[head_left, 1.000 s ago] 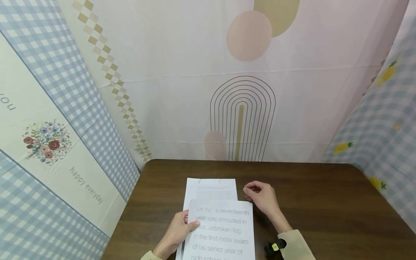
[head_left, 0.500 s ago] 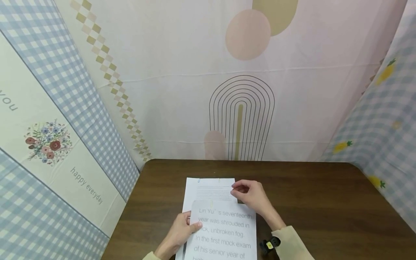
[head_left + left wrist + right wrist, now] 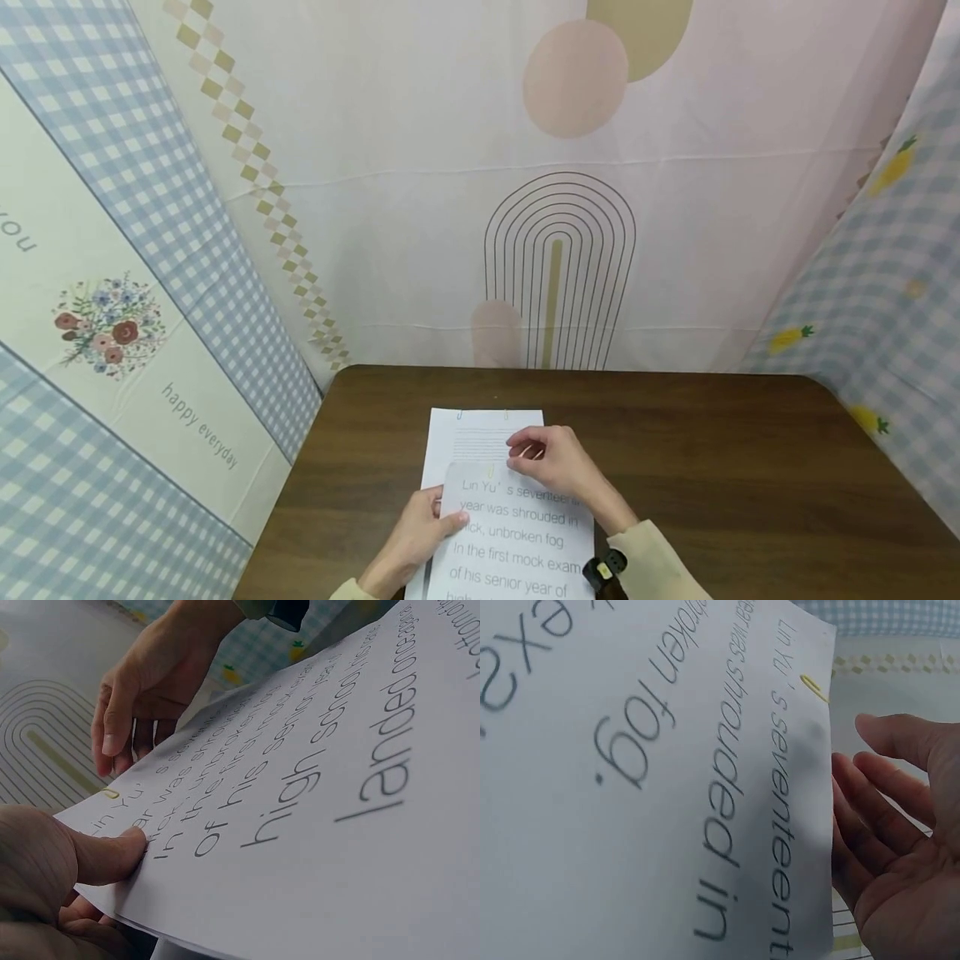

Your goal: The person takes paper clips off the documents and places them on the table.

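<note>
My left hand (image 3: 422, 527) grips the left edge of printed sheets (image 3: 517, 550), thumb on top and fingers underneath. Large text covers the top sheet, which is held tilted above the table. On its top edge sits a yellow paper clip (image 3: 814, 688), seen also in the head view. My right hand (image 3: 558, 462) hovers by that top edge, right of the clip. In the right wrist view its fingers are loosely bent, thumb apart, and nothing shows between them. Whether its fingertips touch the paper I cannot tell.
Beneath the held sheets, another white paper (image 3: 441, 450) with small print lies on the brown table (image 3: 750, 467). Two clips, one on the left (image 3: 460, 414) and one on the right (image 3: 506, 413), sit at its top edge. Patterned cloths hang behind and at both sides.
From the right of the papers, my right hand has moved left to the held sheets' top edge. Those sheets have shifted slightly right, and their yellow paper clip shows more plainly.
</note>
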Demonstrator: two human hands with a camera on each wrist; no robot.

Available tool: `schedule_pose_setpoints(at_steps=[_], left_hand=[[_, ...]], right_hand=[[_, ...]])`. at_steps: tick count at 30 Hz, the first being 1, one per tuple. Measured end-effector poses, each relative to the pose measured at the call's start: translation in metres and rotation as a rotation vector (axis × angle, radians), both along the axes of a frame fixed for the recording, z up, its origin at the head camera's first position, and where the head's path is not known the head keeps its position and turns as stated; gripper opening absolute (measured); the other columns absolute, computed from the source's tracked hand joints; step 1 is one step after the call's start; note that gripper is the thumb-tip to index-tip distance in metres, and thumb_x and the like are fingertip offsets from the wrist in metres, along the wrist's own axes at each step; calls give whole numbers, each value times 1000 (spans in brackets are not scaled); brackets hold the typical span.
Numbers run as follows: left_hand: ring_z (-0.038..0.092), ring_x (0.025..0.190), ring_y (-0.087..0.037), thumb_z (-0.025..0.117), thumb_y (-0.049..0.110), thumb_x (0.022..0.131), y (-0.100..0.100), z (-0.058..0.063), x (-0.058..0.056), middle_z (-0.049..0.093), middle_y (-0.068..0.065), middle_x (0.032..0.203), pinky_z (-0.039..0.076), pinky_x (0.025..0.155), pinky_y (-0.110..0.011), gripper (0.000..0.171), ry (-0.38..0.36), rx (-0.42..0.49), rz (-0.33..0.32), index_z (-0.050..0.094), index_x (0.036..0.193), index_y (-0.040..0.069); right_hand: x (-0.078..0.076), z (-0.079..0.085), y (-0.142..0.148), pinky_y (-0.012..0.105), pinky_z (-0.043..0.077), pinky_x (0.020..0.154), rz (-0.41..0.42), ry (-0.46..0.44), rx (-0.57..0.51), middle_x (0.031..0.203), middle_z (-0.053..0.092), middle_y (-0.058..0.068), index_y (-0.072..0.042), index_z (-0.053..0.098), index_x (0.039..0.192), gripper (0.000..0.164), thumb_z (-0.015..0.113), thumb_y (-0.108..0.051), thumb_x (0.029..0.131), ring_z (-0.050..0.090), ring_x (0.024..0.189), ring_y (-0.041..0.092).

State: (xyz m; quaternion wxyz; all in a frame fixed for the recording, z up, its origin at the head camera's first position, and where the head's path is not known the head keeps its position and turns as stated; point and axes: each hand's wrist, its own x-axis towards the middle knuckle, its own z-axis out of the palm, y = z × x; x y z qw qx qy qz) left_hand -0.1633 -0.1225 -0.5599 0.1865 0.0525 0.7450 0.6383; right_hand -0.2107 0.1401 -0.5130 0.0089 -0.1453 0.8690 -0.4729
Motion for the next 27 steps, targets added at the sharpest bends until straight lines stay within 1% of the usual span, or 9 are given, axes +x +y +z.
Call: schedule_pose_setpoints(at_steps=[3,7,12,16,22,27], left_hand=[[83,81,-28,69,1,100,2,1,0,82,-20,100,69,72,-37,32,6,-1,6,67,130,-10],[83,80,-26,70,0,99,4,1,2,82,-20,98,68,71,-35,30,6,19,14,68,127,-10],[82,79,-25,70,0,99,6,0,2,82,-19,97,68,70,-33,27,8,35,19,68,124,-10],[82,78,-24,70,0,99,6,0,3,82,-18,96,68,70,-33,27,6,33,21,68,123,-10],[82,79,-25,70,0,99,6,0,3,82,-19,97,68,71,-34,28,1,30,24,68,124,-10],[82,79,-26,71,0,99,6,-1,4,82,-19,97,68,70,-34,26,4,22,38,68,124,-10]], right_hand=[[-1,0,-4,19,54,70,43,6,31,95,80,-1,-4,82,111,20,84,-10,92,67,82,6],[-1,-1,-7,19,52,68,78,10,65,94,79,-2,-5,82,109,18,84,-10,93,66,81,5],[0,-1,-9,19,51,68,75,3,82,90,78,-3,-6,83,109,18,83,-11,92,63,78,4],[1,-2,-11,19,50,68,73,-7,81,89,77,-3,-6,83,111,20,83,-11,91,62,79,5],[0,-4,-14,19,51,67,91,-12,68,92,78,-2,-9,83,108,16,83,-8,92,62,78,7],[1,-5,-15,18,52,66,89,-35,60,91,78,-1,-10,84,106,14,83,-8,92,63,77,9]])
